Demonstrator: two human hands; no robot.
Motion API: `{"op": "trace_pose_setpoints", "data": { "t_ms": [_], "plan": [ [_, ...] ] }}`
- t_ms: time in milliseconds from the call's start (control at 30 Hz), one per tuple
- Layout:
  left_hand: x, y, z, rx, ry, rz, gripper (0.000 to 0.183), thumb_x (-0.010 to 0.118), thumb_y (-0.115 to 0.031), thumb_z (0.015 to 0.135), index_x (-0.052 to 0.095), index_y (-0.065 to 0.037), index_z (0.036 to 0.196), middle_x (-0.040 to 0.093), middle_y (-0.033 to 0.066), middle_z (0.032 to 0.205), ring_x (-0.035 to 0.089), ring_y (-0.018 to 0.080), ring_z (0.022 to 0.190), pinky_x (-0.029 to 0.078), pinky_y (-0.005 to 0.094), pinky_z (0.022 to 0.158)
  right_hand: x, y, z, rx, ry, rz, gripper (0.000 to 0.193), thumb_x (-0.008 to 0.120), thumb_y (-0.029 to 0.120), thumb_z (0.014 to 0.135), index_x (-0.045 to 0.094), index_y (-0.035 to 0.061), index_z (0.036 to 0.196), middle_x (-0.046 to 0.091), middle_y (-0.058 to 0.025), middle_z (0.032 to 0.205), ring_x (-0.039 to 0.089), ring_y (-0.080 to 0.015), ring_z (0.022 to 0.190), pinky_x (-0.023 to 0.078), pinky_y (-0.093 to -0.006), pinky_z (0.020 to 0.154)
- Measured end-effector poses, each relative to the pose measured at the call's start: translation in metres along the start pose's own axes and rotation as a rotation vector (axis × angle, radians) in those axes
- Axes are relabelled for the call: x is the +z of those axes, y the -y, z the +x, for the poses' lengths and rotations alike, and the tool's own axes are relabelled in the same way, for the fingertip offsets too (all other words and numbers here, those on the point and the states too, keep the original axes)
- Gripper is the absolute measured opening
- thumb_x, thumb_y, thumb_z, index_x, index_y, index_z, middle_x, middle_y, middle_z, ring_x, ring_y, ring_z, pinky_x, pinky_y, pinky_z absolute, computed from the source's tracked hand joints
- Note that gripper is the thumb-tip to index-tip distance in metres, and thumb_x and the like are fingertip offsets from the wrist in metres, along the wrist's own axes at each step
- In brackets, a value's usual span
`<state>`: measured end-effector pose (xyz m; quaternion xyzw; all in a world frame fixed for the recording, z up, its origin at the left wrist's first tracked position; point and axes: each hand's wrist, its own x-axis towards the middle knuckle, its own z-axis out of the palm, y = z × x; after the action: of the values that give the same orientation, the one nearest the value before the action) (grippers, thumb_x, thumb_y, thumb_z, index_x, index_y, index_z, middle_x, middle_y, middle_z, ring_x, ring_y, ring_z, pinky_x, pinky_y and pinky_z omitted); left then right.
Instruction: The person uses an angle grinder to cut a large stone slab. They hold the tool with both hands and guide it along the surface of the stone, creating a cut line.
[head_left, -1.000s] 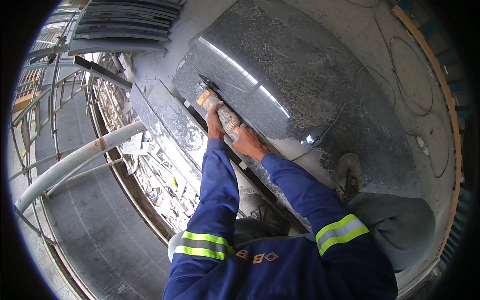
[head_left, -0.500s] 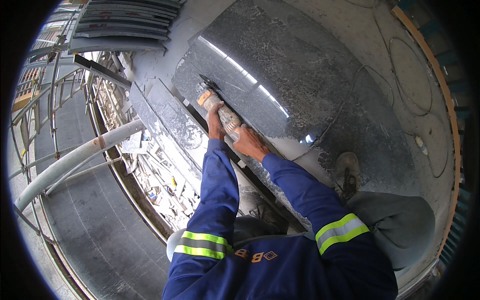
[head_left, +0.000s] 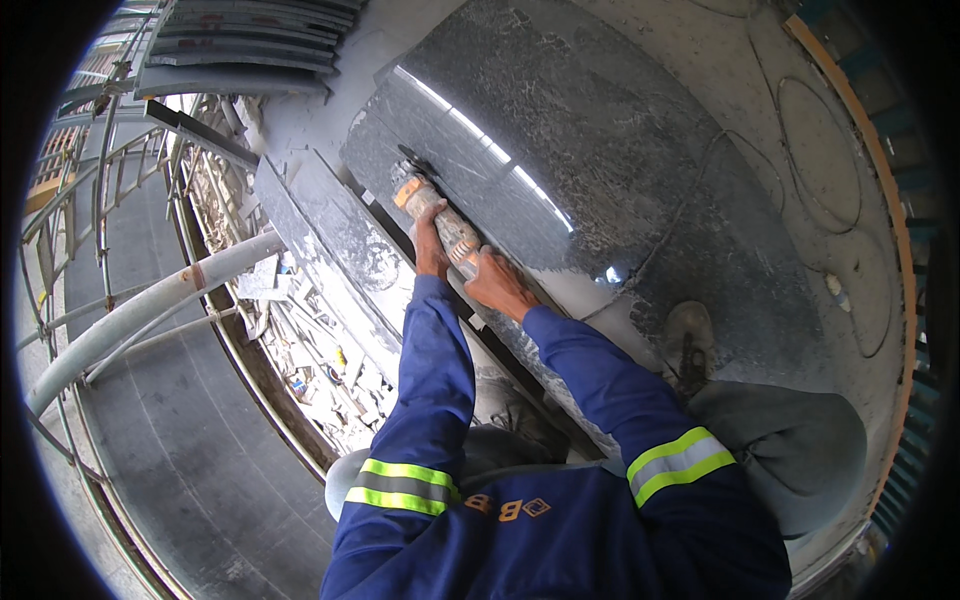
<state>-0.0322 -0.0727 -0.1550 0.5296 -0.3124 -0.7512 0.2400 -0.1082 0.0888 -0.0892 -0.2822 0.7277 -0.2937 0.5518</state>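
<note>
A dusty angle grinder (head_left: pixel 457 234) with orange parts lies slantwise in both my hands. My left hand (head_left: pixel 430 243) wraps round its body behind the orange head. Behind it, my right hand (head_left: pixel 498 284) is closed round the rear handle. At the front end, the dark disc (head_left: pixel 411 158) is on edge at the surface of a large, shiny grey stone slab (head_left: pixel 560 130). A thin line runs along the slab near the disc. Whether the disc is spinning cannot be made out.
Left of the slab are a dark metal bar (head_left: pixel 375 205) and narrow stone strips (head_left: pixel 320 220). White rubble (head_left: pixel 310 340) and a thick pipe (head_left: pixel 150 310) lie beyond. Stacked slabs (head_left: pixel 250 45) stand far left. A cable (head_left: pixel 690 195) crosses the slab; my boot (head_left: pixel 690 345) rests at right.
The whole view has shifted slightly to the left. Both hands keep the same hold on the angle grinder, which shows no clear movement along the slab.
</note>
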Motion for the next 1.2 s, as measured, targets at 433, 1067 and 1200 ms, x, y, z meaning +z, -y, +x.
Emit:
{"op": "trace_pose_setpoints", "data": {
  "t_ms": [433,1067,1200],
  "plan": [
    [0.010,0.001,-0.014,-0.019,-0.011,-0.011,0.028,0.066,-0.020,0.082,0.057,-0.003,0.103,0.061,0.0102,0.074,0.064,0.0254,0.058,0.057,0.0405,0.054,0.010,-0.018,0.006,-0.050,-0.066,-0.023,0.054,0.064,0.014,0.076,0.047,-0.0091,0.122,0.062,-0.0372,0.114,0.060,-0.0510,0.110,0.049,-0.0519,0.096],
    [0.000,0.019,-0.006,0.019,-0.017,-0.019,0.029,0.064,-0.021,0.083,0.055,-0.002,0.102,0.062,0.0111,0.075,0.064,0.0253,0.058,0.058,0.0404,0.055,0.003,-0.014,-0.008,-0.029,-0.063,-0.020,0.054,0.064,0.014,0.078,0.048,-0.0094,0.124,0.062,-0.0367,0.115,0.062,-0.0495,0.109,0.049,-0.0516,0.096],
    [-0.006,0.015,-0.002,0.020,-0.009,-0.018,0.027,0.064,-0.022,0.083,0.055,-0.004,0.100,0.061,0.0098,0.074,0.064,0.0247,0.057,0.058,0.0403,0.055,0.003,-0.010,-0.009,-0.024,-0.047,-0.015,0.055,0.063,0.015,0.078,0.047,-0.0094,0.124,0.061,-0.0370,0.116,0.061,-0.0495,0.111,0.048,-0.0515,0.098]
  ]
}}
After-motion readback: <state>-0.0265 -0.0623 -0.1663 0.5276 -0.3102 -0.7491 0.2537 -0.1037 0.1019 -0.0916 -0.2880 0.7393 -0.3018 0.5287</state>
